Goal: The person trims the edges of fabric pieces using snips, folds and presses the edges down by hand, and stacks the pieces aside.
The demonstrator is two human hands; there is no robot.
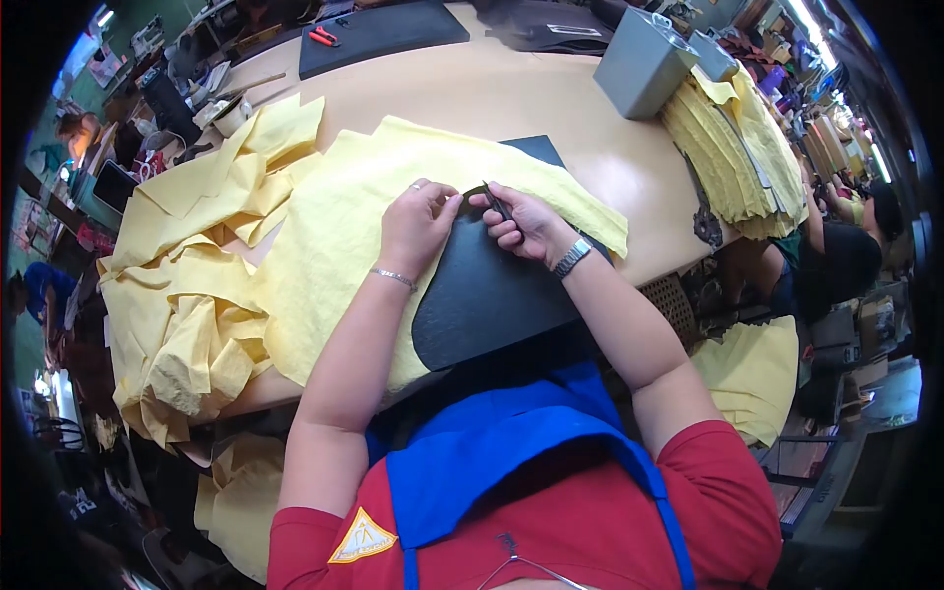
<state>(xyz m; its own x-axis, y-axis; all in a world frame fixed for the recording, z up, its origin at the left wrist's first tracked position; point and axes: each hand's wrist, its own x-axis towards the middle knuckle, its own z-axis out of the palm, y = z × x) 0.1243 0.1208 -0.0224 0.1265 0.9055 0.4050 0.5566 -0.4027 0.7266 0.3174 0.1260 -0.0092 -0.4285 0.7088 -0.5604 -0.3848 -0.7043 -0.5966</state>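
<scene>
Yellow sheet point(339, 236) edge near left hand point(418, 218); right hand point(529, 224) grips tool point(499, 205); tabletop point(531, 93) beyond.

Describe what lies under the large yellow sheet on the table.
A black board shows past the large yellow sheet at its far edge and nearer the person, so it seems to run beneath, over the tan table. The covered middle, and anything else there, cannot be seen.

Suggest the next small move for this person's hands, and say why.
Perhaps lay the left hand flat on the yellow sheet to steady it: its fingertips are close to the dark tool in the right hand, and the sheet's curved edge lies over the black board.
</scene>
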